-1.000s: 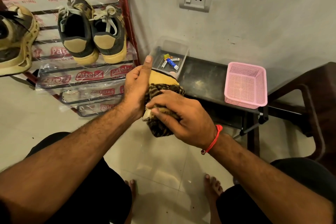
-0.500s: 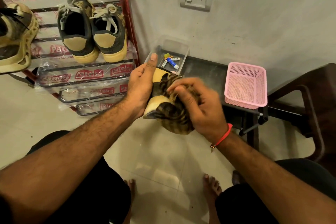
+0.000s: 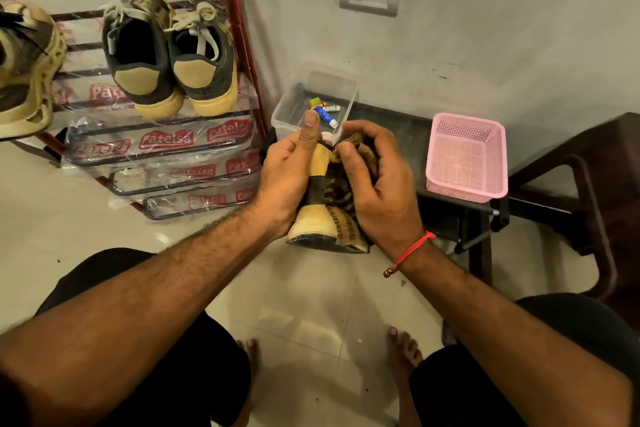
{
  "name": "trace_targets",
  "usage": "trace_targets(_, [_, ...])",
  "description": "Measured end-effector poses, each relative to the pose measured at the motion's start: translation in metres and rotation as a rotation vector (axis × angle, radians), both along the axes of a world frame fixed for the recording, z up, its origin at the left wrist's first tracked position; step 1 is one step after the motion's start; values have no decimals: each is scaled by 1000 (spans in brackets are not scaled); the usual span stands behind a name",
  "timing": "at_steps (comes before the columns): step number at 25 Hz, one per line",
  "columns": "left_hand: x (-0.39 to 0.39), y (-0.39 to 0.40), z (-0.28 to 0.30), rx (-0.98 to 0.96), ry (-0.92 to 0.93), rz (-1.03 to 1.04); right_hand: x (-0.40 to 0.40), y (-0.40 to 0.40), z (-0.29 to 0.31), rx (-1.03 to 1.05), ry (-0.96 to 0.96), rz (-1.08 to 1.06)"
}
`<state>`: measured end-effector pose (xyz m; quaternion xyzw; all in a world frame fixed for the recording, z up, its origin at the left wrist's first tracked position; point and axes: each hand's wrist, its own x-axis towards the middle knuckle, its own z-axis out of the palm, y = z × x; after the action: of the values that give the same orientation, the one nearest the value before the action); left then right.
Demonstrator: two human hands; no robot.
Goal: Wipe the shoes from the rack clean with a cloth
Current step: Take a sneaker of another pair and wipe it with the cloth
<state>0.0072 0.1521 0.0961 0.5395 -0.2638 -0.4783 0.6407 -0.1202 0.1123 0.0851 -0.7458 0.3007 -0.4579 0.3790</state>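
My left hand (image 3: 287,173) grips a tan and dark shoe (image 3: 317,222) from its left side, thumb pointing up along it. My right hand (image 3: 377,180) holds a brown striped cloth (image 3: 346,191) bunched against the shoe's right side and top. The shoe hangs in front of me above the floor, sole edge toward the camera. On the metal shoe rack (image 3: 162,149) at the left a pair of dark sneakers (image 3: 166,55) with tan heels stands on the upper shelf. A beige mesh shoe (image 3: 24,69) sits at the far left.
A clear plastic box (image 3: 294,104) with small tubes sits on a dark low bench (image 3: 398,128), beside a pink perforated basket (image 3: 467,156). A brown plastic chair (image 3: 588,184) stands at the right. My knees and bare feet are on the tiled floor (image 3: 311,305) below.
My right hand has slid the cloth from the shoe's near end up along it toward the far end and right side. The left hand keeps the same hold.
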Motion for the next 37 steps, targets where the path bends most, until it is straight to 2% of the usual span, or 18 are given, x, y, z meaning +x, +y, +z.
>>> trace_targets(5, [15,1,9,-85,7,-34,-9,-24,-14,-109,99,-45])
trace_targets(11, [25,-2,13,-99,324,-99,-16,-41,-22,-269,104,-110])
trace_targets(16, [28,-2,10,-20,135,-9,-6,-14,-2,-263,-54,97])
trace_targets(19, [23,-2,9,11,-13,-14,-4,0,16,-277,-111,135])
trace_targets(20, [17,-1,10,6,-14,-28,-3,5,21,-275,-124,161])
trace_targets(23, [10,0,3,-74,156,-99,-1,22,24,-338,-84,305])
trace_targets(26, [15,2,13,-68,52,-57,-8,22,18,-387,6,448])
trace_targets(28, [30,-3,17,-34,140,9,-12,16,11,-383,17,477])
trace_targets(34, [61,-12,5,-24,349,60,-14,-7,-12,-307,39,332])
trace_targets(37, [69,-10,3,45,333,55,-13,-20,-30,-199,122,133])
